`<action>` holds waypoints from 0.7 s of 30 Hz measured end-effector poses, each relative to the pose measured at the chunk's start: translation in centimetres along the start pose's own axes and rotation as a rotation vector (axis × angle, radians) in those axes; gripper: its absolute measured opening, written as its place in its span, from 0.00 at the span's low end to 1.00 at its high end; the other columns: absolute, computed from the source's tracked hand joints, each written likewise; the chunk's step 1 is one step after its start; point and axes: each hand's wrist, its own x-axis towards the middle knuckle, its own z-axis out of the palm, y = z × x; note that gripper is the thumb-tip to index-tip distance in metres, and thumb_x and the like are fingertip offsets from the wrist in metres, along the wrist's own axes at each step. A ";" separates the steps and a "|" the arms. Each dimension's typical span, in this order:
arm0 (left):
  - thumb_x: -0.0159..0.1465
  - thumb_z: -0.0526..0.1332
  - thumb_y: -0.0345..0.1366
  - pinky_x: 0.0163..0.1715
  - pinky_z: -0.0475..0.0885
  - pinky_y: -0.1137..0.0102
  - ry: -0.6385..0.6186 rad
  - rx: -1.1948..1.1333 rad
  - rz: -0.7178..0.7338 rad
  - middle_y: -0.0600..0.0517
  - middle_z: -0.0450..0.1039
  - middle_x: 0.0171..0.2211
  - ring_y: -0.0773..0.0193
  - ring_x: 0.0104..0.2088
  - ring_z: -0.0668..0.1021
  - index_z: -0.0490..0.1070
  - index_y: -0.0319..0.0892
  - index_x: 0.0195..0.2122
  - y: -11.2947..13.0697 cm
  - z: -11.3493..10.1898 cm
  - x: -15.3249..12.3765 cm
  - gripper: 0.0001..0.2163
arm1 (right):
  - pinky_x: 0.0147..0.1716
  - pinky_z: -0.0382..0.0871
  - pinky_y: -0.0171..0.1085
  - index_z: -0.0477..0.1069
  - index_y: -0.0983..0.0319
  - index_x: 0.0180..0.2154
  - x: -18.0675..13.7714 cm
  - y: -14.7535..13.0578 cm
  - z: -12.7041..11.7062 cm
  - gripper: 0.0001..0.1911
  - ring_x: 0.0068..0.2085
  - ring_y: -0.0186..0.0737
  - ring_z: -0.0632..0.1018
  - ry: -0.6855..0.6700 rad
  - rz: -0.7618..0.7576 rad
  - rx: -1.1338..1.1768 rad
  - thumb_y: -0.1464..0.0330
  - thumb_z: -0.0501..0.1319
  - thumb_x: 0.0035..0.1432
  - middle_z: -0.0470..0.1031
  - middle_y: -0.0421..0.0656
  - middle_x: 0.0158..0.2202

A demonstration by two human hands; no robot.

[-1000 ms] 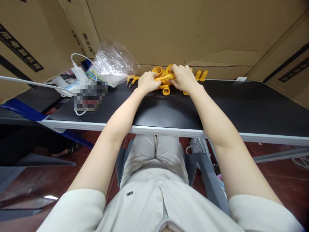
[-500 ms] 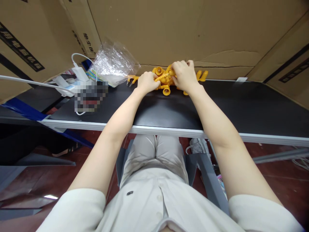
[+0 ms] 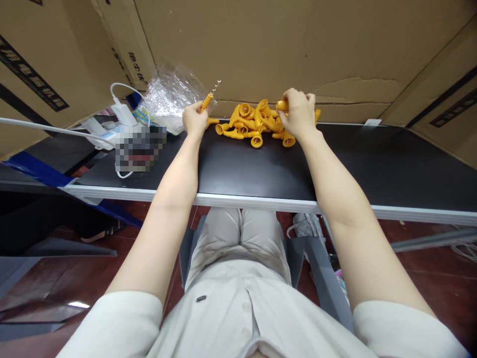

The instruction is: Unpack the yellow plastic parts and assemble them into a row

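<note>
A heap of yellow plastic parts [image 3: 253, 128], several with round cup-shaped ends, lies at the far edge of the black table [image 3: 372, 164]. My left hand [image 3: 194, 118] is closed round a ribbed yellow piece [image 3: 206, 102] with a thin metal tip, lifted to the left of the heap. My right hand [image 3: 297, 113] is closed on another yellow part [image 3: 282, 105] at the heap's right side. More yellow pieces [image 3: 213, 121] lie on the table just right of my left hand.
A crumpled clear plastic bag [image 3: 169, 97] sits at the back left, beside a white charger with cable [image 3: 121, 112]. Cardboard sheets [image 3: 261, 44] wall in the table at the back and on both sides. My lap and a grey seat frame [image 3: 316, 268] are below the table's front edge.
My hands were together on the heap. The left hand has moved left and up with the ribbed piece; the right hand has shifted slightly right with another part. The heap is now uncovered.
</note>
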 end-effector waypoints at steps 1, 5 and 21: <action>0.65 0.61 0.37 0.52 0.77 0.65 0.007 -0.014 -0.020 0.50 0.84 0.39 0.53 0.49 0.84 0.82 0.43 0.46 -0.5 0.0 0.3 0.12 | 0.53 0.41 0.58 0.67 0.52 0.52 0.0 0.2 0.0 0.36 0.57 0.62 0.59 0.018 0.002 0.008 0.42 0.30 0.67 0.76 0.59 0.41; 0.65 0.62 0.40 0.58 0.77 0.60 -0.042 -0.018 -0.043 0.46 0.84 0.48 0.49 0.56 0.82 0.81 0.45 0.51 -1.6 0.2 0.8 0.16 | 0.51 0.42 0.58 0.66 0.51 0.51 0.1 1.2 0.2 0.34 0.55 0.61 0.59 0.087 0.055 0.009 0.43 0.30 0.68 0.76 0.59 0.44; 0.68 0.53 0.31 0.68 0.68 0.58 -0.551 0.265 0.311 0.40 0.76 0.63 0.49 0.65 0.76 0.73 0.35 0.66 -4.5 1.9 2.5 0.25 | 0.58 0.57 0.59 0.64 0.56 0.50 -2.4 6.3 -0.3 0.15 0.60 0.59 0.68 0.248 0.504 -0.040 0.54 0.49 0.73 0.72 0.54 0.55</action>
